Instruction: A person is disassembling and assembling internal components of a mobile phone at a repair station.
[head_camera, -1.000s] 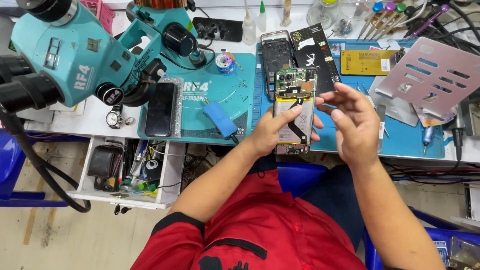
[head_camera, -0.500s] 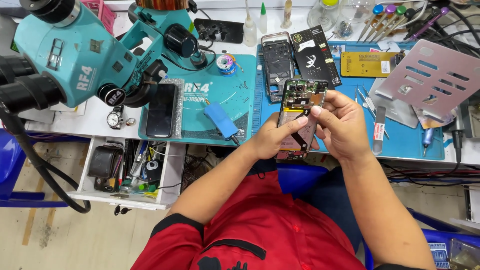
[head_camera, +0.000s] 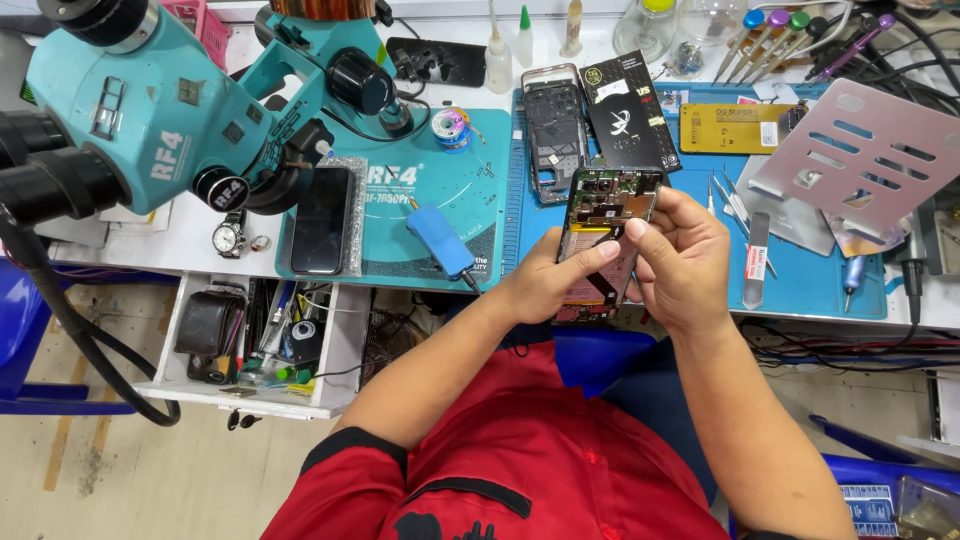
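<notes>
Both hands grip one opened smartphone with bare circuit boards (head_camera: 600, 235) above the counter (head_camera: 800, 280) edge, left hand (head_camera: 545, 280) clenched beneath, right hand (head_camera: 685, 265) fingers (head_camera: 640, 228) pinching inside; a slip could likely tear a flex or drop it.

I see an opened phone (head_camera: 603, 235) with its back cover off, circuit boards and a yellow strip exposed. It stands nearly upright, tilted a little, held above the counter's (head_camera: 180, 235) front edge, over the blue mat's (head_camera: 800, 285) near left part.
</notes>
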